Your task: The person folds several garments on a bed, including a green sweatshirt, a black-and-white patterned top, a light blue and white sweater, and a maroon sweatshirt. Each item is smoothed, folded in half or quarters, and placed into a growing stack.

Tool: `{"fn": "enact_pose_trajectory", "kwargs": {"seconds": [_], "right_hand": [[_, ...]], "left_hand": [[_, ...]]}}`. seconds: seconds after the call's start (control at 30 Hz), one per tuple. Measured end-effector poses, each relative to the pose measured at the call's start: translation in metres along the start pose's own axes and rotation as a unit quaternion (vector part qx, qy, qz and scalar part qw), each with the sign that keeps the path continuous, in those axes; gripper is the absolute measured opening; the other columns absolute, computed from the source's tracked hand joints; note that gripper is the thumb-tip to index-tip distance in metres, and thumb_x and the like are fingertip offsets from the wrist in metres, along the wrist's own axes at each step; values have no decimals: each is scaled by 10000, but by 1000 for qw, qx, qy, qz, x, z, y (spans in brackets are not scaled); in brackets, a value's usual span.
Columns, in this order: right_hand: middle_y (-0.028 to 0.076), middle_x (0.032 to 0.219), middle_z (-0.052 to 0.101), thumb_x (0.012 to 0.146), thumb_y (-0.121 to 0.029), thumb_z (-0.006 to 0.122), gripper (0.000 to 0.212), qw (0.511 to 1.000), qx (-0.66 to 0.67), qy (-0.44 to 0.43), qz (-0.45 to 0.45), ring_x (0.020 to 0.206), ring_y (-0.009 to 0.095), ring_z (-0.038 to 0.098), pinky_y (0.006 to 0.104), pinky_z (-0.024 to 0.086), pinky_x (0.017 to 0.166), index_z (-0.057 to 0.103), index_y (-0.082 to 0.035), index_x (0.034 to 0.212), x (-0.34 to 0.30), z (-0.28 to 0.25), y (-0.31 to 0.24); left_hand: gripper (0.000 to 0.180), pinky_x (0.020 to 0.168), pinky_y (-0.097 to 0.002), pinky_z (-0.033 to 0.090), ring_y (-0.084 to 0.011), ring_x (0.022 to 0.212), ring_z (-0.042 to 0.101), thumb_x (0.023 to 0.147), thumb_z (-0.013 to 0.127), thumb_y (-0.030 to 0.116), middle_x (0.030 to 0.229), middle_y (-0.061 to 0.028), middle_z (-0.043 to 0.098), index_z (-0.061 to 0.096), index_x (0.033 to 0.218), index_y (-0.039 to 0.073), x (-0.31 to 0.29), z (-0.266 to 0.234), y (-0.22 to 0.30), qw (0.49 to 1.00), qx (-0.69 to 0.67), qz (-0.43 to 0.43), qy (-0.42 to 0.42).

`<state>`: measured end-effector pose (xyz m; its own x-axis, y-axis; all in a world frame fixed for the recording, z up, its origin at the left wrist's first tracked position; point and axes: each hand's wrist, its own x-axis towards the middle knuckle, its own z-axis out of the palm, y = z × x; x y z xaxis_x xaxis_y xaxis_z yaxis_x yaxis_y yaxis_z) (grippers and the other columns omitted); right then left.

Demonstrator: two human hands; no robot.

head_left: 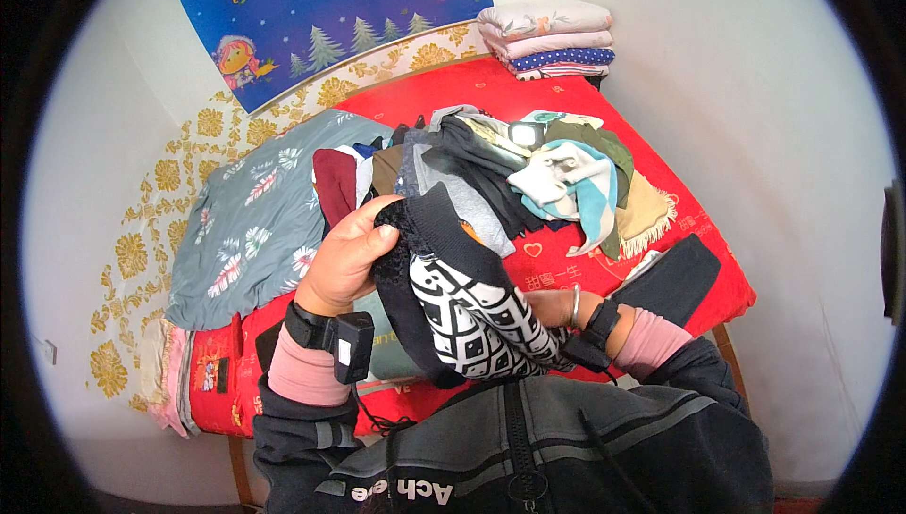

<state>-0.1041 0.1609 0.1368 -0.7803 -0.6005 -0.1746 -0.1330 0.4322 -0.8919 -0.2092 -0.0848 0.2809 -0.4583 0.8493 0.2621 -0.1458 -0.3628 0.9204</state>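
Just above the bed, in front of my chest, I hold up a black-and-white patterned sweater (462,311) with a dark ribbed band and fuzzy black lining. My left hand (342,257) is closed on the band's left end, thumb on top. Lower on the right, my right hand (551,307) is closed on the sweater's side; the fabric hides its fingertips. Beyond the sweater lies a heap of clothes, with a dark grey garment (477,169) and a white-and-teal cloth (564,177). Beneath the sweater, a grey-green folded garment (389,349) shows partly.
The bed has a red cover (651,160). A grey-green floral pillow or quilt (260,212) lies at the left, a dark folded garment (675,283) at the right. Folded quilts (547,37) are stacked in the far corner. White walls (727,70) flank the bed.
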Motion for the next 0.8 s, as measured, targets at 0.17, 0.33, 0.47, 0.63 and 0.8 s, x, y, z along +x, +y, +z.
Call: {"fn": "enact_pose_trajectory", "kwargs": {"seconds": [0.17,0.33,0.47,0.63,0.8], "right_hand": [[160,1427,377,841,-219,657,742,994,88,-6,-66,1309,205,358,329,264,1096,249,-33,1433,10,15,10],[176,1310,510,811,-259,679,607,995,25,-43,-84,1216,233,474,347,353,1030,441,-51,1330,46,27,5],[134,1228,581,822,-169,670,477,970,65,84,-219,1134,187,531,335,397,992,520,-51,1259,53,28,0],[59,1188,601,784,19,653,460,960,248,93,-95,1089,117,539,282,433,936,537,-36,1226,31,4,7],[17,892,569,694,40,710,406,919,-92,343,-171,862,113,536,274,453,787,516,-17,1047,-4,-41,1]], "left_hand": [[405,886,-303,455,-176,967,598,884,601,202,1089,-94,611,499,1194,-38,0,-4,3,1000,20,14,-9],[417,896,-290,442,-162,980,586,880,610,213,1084,-89,608,499,1197,-34,5,0,3,999,50,-22,0],[425,893,-287,441,-162,976,585,874,615,222,1079,-85,611,503,1194,-35,3,-1,5,999,53,-11,0],[427,870,-290,461,-164,954,599,877,618,221,1062,-91,618,500,1189,-46,-13,-19,14,997,57,30,43],[402,881,-296,459,-169,973,594,900,586,211,1081,-102,610,493,1194,-47,-29,-46,22,991,84,48,94]]}}
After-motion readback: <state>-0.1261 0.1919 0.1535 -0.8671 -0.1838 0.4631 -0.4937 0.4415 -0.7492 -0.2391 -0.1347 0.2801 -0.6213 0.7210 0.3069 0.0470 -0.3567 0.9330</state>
